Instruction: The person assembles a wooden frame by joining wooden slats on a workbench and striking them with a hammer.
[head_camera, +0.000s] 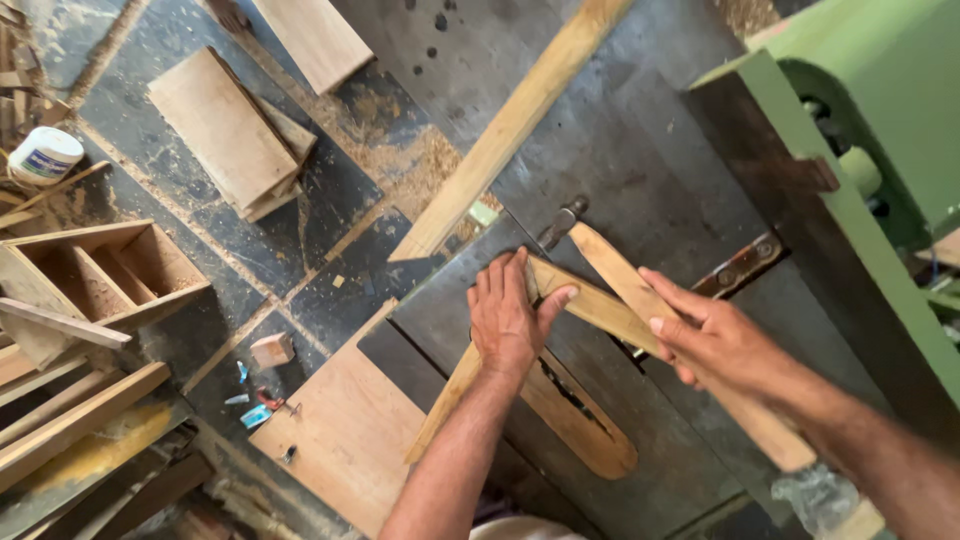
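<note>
I am pressing my left hand (505, 318) flat on a curved wooden strip (585, 300) lying on the dark machine table (650, 190), fingers spread, thumb over its edge. My right hand (715, 340) is closing its grip around a second wooden strip (640, 290) that crosses the first. My palm is hiding where they meet, so they are perhaps touching. The second strip's lower end is running out of view.
</note>
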